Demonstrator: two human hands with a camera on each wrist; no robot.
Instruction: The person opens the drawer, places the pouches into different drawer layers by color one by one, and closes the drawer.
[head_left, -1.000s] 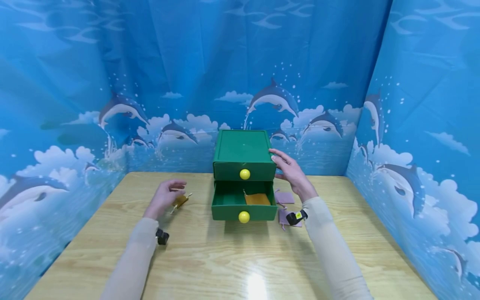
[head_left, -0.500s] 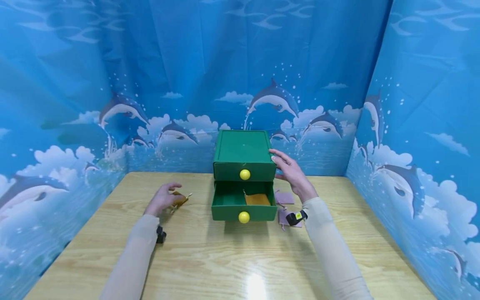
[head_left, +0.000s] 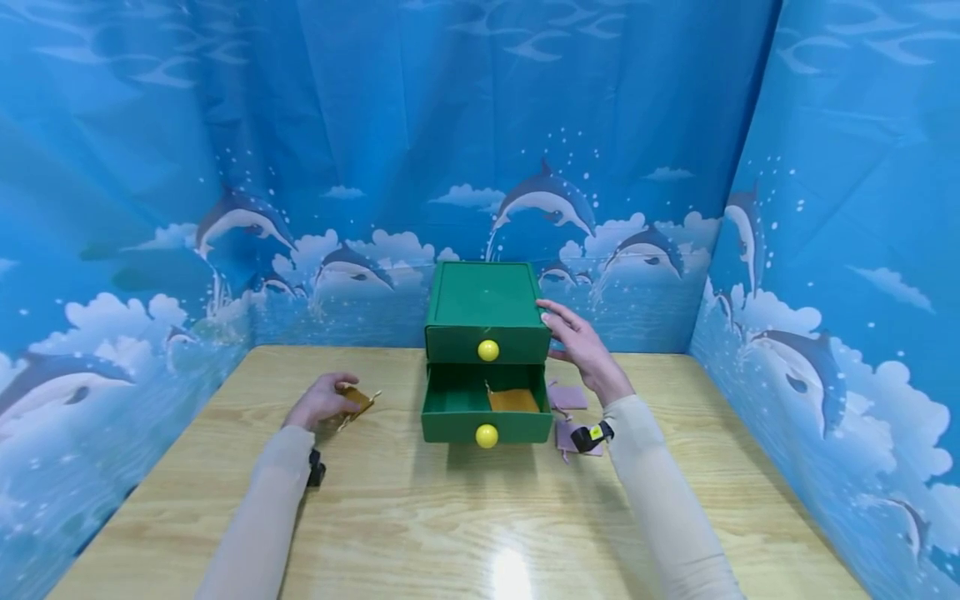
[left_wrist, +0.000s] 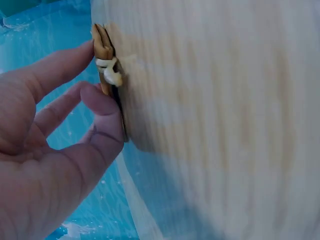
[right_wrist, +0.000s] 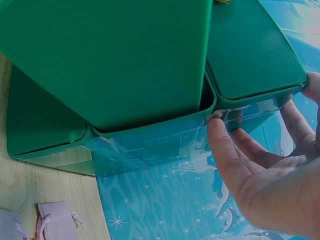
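Note:
A mustard-yellow drawstring pouch (head_left: 363,403) with pale cords lies on the table at the left. My left hand (head_left: 317,403) reaches over it; in the left wrist view the forefinger tip meets one end of the pouch (left_wrist: 103,47), and the bent thumb sits at its lower part, a gap between them. My right hand (head_left: 588,350) rests its fingertips against the right side of the green two-drawer cabinet (head_left: 483,293), fingers spread. The lower drawer (head_left: 450,427) is pulled out, with an orange-yellow pouch (head_left: 513,400) inside. The upper drawer, with a yellow knob (head_left: 488,350), is closed.
Two light purple drawstring pouches, one farther back (head_left: 572,397) and one nearer (head_left: 567,438), lie right of the cabinet under my right forearm. A blue dolphin-print curtain (head_left: 480,133) surrounds the wooden table (head_left: 405,517) at the back and sides.
My left hand has moved slightly left and lowered onto the yellow pouch, its fingers now about the pouch's edges. My right hand and the cabinet have stayed in place.

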